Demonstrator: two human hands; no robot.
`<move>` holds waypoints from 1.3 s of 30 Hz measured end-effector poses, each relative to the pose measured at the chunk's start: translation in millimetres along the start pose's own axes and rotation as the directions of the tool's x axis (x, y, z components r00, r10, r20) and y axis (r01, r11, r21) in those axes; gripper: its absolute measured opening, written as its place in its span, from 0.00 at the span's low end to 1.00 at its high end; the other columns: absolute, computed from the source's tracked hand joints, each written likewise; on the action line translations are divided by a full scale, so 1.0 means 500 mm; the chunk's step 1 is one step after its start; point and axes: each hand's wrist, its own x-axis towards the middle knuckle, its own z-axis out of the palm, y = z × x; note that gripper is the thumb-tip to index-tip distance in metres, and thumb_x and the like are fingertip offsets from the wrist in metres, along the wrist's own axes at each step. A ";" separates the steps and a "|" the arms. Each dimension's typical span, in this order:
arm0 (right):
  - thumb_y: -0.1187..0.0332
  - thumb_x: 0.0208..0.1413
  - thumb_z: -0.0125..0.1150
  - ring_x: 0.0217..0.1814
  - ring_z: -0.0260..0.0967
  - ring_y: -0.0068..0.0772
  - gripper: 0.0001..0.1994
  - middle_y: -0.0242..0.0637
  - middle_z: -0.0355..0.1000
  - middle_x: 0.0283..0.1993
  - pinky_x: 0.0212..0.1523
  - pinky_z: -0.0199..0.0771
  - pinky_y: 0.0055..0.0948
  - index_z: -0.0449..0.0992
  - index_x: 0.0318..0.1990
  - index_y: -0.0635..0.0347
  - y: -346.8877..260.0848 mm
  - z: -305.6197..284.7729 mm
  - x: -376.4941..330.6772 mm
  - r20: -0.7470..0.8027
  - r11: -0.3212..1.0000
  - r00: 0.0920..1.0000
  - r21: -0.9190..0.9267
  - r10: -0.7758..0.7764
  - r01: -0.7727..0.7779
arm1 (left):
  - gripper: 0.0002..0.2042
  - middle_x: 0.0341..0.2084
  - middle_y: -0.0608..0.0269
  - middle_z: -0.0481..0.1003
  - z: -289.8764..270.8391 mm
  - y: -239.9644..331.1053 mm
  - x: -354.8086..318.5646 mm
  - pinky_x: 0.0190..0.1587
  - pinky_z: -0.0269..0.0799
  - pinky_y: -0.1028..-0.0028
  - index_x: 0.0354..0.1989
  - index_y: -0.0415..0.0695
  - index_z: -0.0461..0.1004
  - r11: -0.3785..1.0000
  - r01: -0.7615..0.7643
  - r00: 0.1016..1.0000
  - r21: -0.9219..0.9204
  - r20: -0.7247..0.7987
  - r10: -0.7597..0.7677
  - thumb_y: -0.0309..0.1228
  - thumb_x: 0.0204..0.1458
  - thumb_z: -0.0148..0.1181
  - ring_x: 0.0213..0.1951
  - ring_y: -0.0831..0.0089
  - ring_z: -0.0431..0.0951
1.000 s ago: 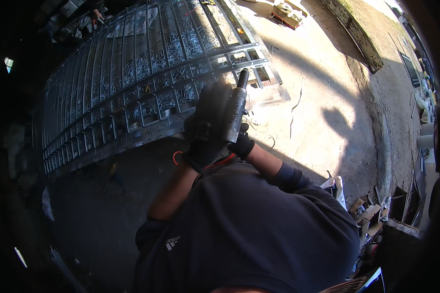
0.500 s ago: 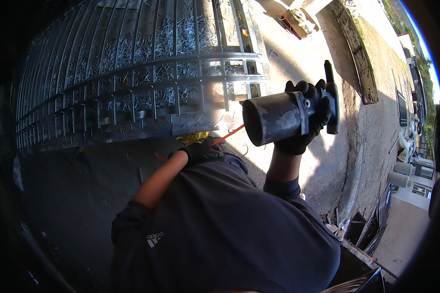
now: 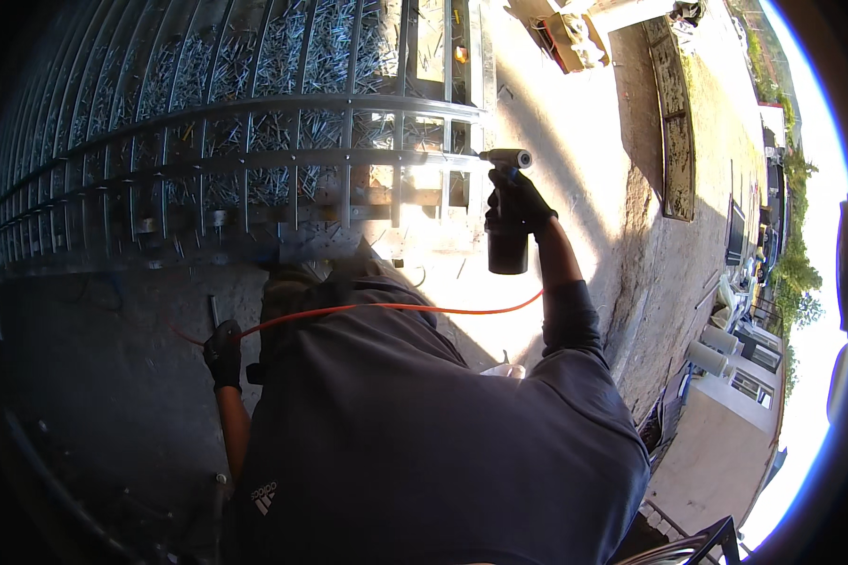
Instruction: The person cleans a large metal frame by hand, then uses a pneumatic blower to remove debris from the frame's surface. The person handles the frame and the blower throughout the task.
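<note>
At the centre right of the frame our right hand [image 3: 518,202] holds tight the black power tool [image 3: 507,235]; it looks heavy and stiff, so we grip its body. Our left hand [image 3: 222,353] holds the orange hose [image 3: 396,307].

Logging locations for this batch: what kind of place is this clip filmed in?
Probably an outdoor metalwork yard: a large metal gate lies flat on sunlit concrete ground, the right hand holds an air tool on an orange hose, with buildings nearby.

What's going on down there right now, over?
Right hand gloved, gripping black spray gun, nozzle at metal gate rail. Left hand gloved, holding orange hose. Nothing between nozzle and rail.
</note>
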 end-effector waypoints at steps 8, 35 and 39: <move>0.58 0.65 0.63 0.35 0.74 0.32 0.17 0.36 0.72 0.35 0.35 0.80 0.36 0.72 0.53 0.59 0.119 0.063 0.138 0.147 0.970 0.972 -0.135 -0.181 0.201 | 0.16 0.43 0.60 0.83 0.111 -0.077 0.011 0.48 0.78 0.65 0.50 0.44 0.81 0.910 0.229 0.972 -0.347 0.124 -0.197 0.39 0.57 0.67 0.44 0.67 0.83; 0.53 0.68 0.55 0.34 0.74 0.37 0.22 0.43 0.75 0.38 0.39 0.80 0.38 0.71 0.52 0.68 0.132 0.051 0.223 0.249 0.918 0.938 -0.258 -0.239 0.302 | 0.16 0.45 0.60 0.81 0.068 -0.019 0.018 0.52 0.74 0.70 0.56 0.41 0.77 0.941 0.155 0.981 -0.301 0.160 -0.110 0.32 0.62 0.60 0.47 0.69 0.79; 0.52 0.64 0.58 0.34 0.73 0.37 0.22 0.41 0.75 0.36 0.38 0.75 0.37 0.74 0.49 0.65 0.120 0.078 0.225 0.062 0.987 0.986 0.009 0.157 -0.158 | 0.17 0.48 0.57 0.81 0.087 -0.052 0.023 0.56 0.74 0.69 0.56 0.41 0.77 0.960 0.205 0.966 -0.191 0.199 -0.167 0.35 0.62 0.60 0.51 0.66 0.80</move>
